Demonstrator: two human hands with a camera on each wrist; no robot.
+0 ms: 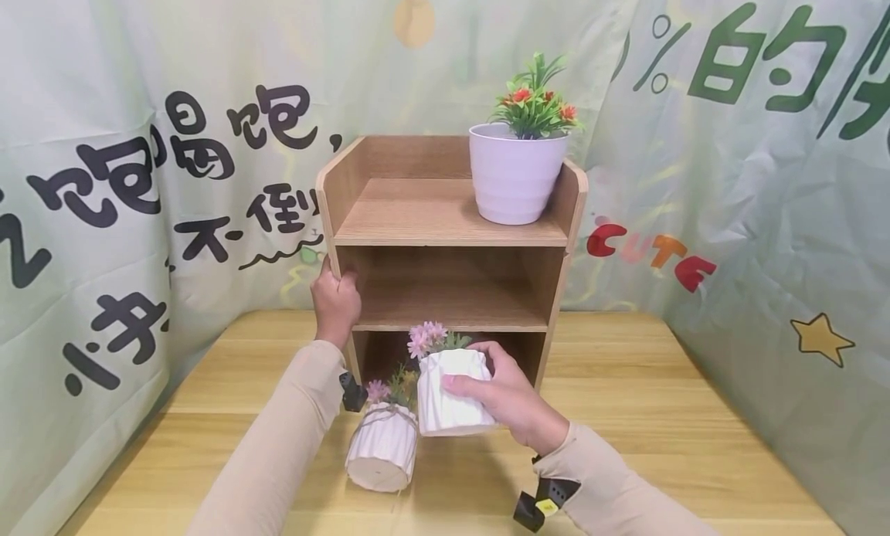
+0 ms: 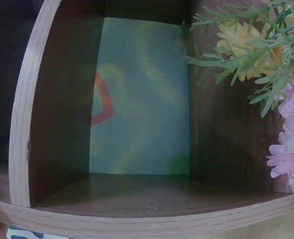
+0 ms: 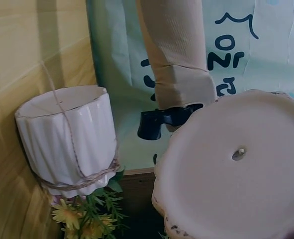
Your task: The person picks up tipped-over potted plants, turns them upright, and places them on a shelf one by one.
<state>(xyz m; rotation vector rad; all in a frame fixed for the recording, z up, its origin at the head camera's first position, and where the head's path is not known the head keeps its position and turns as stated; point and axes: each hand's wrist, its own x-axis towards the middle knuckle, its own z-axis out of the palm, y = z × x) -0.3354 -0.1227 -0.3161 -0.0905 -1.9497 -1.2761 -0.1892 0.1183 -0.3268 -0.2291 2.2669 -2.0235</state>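
My left hand point(image 1: 337, 303) grips the left side panel of a small wooden shelf unit point(image 1: 410, 212), at the height of its middle compartment. With thumb in front and fingers behind, my right hand point(image 1: 520, 401) holds a white ribbed flowerpot point(image 1: 445, 405) with pink flowers point(image 1: 426, 338) before the lowest compartment. Its round base point(image 3: 236, 169) faces the right wrist camera. Left of it, a second white flowerpot point(image 1: 381, 447), tied with twine point(image 3: 82, 183), lies on its side, base toward me and flowers toward the shelf. Pink and yellow flowers point(image 2: 246, 45) show at the left wrist view's right edge.
A larger white pot point(image 1: 518, 177) with a red-flowered plant point(image 1: 535, 107) stands on the shelf's top, at the right. Under the unit is a light wooden table point(image 1: 626, 412). Printed cloth point(image 1: 751, 173) hangs behind and along both sides.
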